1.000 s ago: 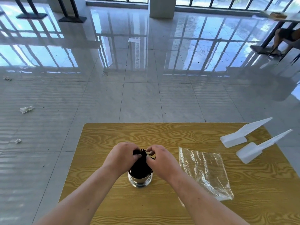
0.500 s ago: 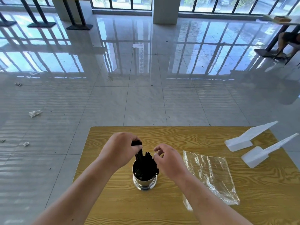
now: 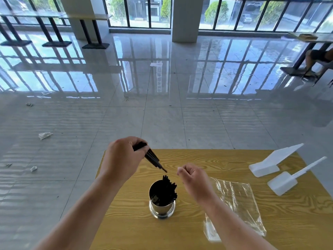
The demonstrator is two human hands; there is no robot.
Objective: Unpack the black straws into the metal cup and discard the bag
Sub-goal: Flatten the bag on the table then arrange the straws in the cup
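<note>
Low centre, cup: the cup (image 3: 162,204) is standing upright on the table (image 3: 207,159), with most of the straws (image 3: 168,189) leaning inside it toward its right rim.

Left hand: the left hand (image 3: 124,159) is being held up and to the left of the cup, its fingers closed round a small bundle (image 3: 150,156) of straws slanting down toward the cup mouth.

Right hand: the right hand (image 3: 193,175) is being held just right of the cup, fingers curled loosely with nothing gripped.

Change: a second ago both hands were pressed round the straw tops at the cup; now they are being held apart, and part of the bunch is being lifted clear by the left hand.

Meaning: the straws are probably being re-seated or evened out, so the unpacking is judged nearly done but not finished.

Lower right, bag: the bag (image 3: 234,206) is lying flat and apparently empty on the table, just right of the right forearm; it is not yet being discarded.

Right edge: two white scoops (image 3: 281,181) are lying well apart from the cup.
</note>
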